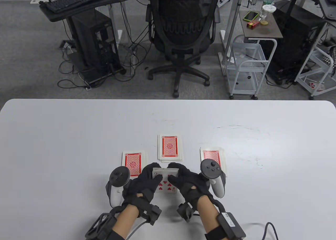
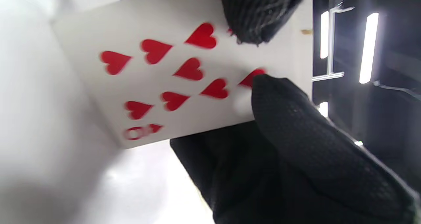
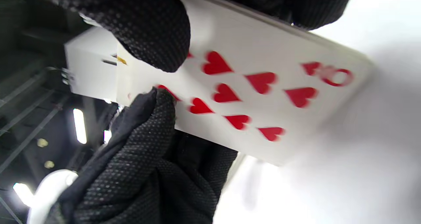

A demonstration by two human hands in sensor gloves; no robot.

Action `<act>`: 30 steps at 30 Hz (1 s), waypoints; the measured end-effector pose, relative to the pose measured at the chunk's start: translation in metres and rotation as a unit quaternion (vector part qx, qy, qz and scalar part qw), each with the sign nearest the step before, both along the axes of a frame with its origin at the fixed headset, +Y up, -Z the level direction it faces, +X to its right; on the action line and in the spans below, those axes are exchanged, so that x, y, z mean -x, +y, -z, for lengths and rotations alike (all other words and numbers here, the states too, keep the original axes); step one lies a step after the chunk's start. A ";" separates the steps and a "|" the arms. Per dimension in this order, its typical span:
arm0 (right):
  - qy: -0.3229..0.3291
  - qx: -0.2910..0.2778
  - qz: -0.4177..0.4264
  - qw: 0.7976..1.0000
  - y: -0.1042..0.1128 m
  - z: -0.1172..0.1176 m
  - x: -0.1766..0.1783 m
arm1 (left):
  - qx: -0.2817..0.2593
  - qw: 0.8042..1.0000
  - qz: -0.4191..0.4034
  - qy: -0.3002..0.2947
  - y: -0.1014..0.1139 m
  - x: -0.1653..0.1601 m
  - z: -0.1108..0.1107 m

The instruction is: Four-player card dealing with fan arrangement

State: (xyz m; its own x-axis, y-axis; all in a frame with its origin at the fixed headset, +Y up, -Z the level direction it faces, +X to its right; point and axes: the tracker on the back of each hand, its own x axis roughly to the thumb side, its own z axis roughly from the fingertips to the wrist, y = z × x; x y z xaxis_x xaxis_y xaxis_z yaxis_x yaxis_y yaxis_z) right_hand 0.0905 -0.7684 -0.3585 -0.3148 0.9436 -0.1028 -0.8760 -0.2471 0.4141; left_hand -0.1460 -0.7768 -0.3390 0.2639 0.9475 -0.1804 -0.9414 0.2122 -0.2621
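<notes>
Both gloved hands hold one packet of cards [image 1: 164, 182] just above the table near its front edge, with the ten of hearts facing me. My left hand [image 1: 148, 179] grips the packet's left side and my right hand [image 1: 180, 177] grips its right side, thumbs on the face. The left wrist view shows the ten of hearts [image 2: 184, 76] with black fingertips pressed on it. The same card [image 3: 253, 89] appears in the right wrist view. Three face-down red-backed piles lie beyond the hands: a left pile [image 1: 132, 161], a centre pile [image 1: 169, 147] and a right pile [image 1: 213, 156] partly hidden by the right tracker.
The white table [image 1: 78, 135] stretches wide to both sides and behind the piles. Beyond its far edge stand a black office chair [image 1: 183, 27], a computer tower [image 1: 94, 40] with cables and a white trolley [image 1: 246, 64].
</notes>
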 end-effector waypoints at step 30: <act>-0.016 0.005 0.248 0.969 0.033 -0.003 0.003 | 0.031 0.957 -0.246 -0.152 -0.011 -0.001 0.007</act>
State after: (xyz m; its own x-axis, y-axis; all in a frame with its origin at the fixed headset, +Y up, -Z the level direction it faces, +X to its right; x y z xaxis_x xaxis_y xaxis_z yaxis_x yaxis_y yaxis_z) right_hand 0.0876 -0.7350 -0.3556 0.1800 0.9769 -0.1157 -0.8985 0.2111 0.3850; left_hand -0.1447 -0.7876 -0.3456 -0.1618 0.9605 -0.2263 -0.8012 -0.2618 -0.5382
